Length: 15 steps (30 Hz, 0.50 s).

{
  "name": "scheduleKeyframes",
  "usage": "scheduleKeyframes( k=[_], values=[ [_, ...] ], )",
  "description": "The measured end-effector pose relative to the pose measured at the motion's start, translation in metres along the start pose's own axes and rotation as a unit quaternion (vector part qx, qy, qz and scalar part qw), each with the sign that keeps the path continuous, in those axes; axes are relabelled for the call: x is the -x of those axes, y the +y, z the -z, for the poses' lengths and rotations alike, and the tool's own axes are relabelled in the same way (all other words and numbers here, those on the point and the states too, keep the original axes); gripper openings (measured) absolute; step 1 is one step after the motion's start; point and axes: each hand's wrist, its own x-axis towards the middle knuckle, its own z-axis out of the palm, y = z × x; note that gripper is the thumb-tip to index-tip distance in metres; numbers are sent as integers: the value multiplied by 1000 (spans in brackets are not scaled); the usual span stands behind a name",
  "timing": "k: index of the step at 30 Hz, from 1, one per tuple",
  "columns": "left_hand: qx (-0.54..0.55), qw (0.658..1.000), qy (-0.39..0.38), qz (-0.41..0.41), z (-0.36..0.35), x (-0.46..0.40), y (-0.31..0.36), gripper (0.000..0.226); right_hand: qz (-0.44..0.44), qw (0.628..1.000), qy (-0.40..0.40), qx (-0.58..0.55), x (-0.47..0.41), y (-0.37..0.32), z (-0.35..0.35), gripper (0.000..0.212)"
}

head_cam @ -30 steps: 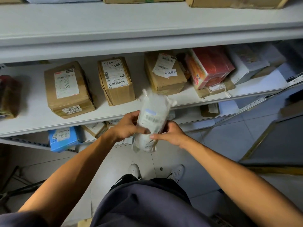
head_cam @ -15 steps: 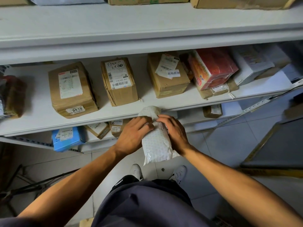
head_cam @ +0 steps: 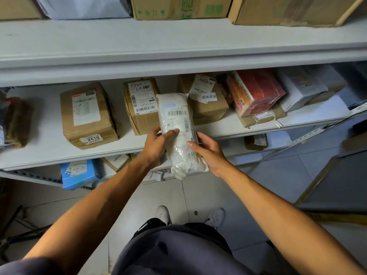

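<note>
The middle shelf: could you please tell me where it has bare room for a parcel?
Widest bare patch: between the dark bundle and the 0410 box, left of the white parcel. Front strip of the middle shelf is bare. Crowded around the red box.

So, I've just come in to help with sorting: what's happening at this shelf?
A person holds a white bubble-wrap parcel in both hands: the left hand grips its left side, thumb on the barcode label, the right hand its right side. That label faces up. Its far end lies over the middle shelf, before two cardboard boxes; whether it touches the shelf is unclear.
</note>
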Motion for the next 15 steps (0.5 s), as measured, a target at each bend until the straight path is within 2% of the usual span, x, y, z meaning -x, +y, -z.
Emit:
scheduleKeyframes(
  k=[3,5,7,10,13,15],
  values=[
    [-21,998,49,-44,-4,-22,11,29,-26,999,-40,-20,-10,-6,-4,79],
    [-27,995,65,-68,-7,-30,24,18,-17,1000,-12,-5,-22,-15,-11,92],
    [-40,993,68,-84,-11,-33,37,28,2,999,34,27,-41,-29,-19,98],
    [-105,983,101,-108,-10,-30,41,37,15,995,51,85,-72,-52,-28,90],
    [-178,960,169,-134,2,-29,25,22,5,993,37,115,-94,-55,-29,82],
    [-203,952,191,-124,5,-25,12,9,11,990,57,130,-100,-50,-27,74]
  ],
)
